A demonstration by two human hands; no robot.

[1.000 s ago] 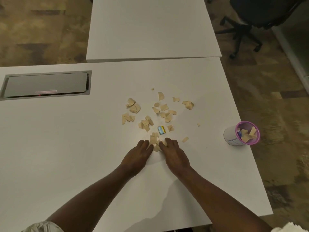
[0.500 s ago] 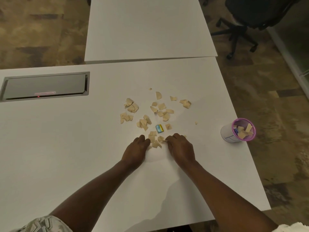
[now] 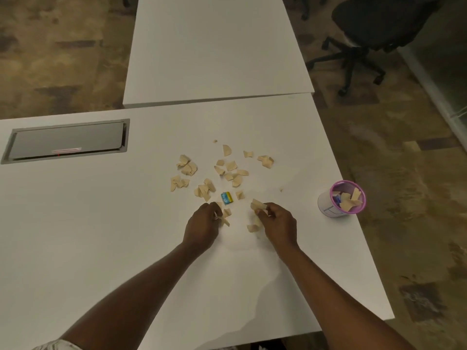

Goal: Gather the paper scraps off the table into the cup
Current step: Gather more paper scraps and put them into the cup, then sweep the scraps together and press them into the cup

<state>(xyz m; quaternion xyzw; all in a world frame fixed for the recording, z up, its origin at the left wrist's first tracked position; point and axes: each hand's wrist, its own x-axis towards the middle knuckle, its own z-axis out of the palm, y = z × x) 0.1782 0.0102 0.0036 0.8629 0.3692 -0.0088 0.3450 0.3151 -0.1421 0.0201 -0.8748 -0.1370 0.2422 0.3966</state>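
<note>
Several tan paper scraps [image 3: 231,170] lie scattered on the white table [image 3: 101,223], with a small blue and yellow scrap [image 3: 226,198] among them. My left hand [image 3: 202,228] is curled on a few tan scraps at its fingertips. My right hand [image 3: 278,223] pinches tan scraps too, one sticking up above its fingers and another below by the palm. The white cup with a pink rim [image 3: 341,199] stands near the table's right edge, to the right of my right hand, holding several scraps.
A grey recessed panel [image 3: 68,141] sits in the table at the left. A second white table [image 3: 214,46] butts against the far side. A black office chair [image 3: 374,29] stands on the patterned floor at the upper right.
Both hands went from flat on the table, raking scraps together, to curled fists pinching scraps. They moved slightly apart and lifted a little.
</note>
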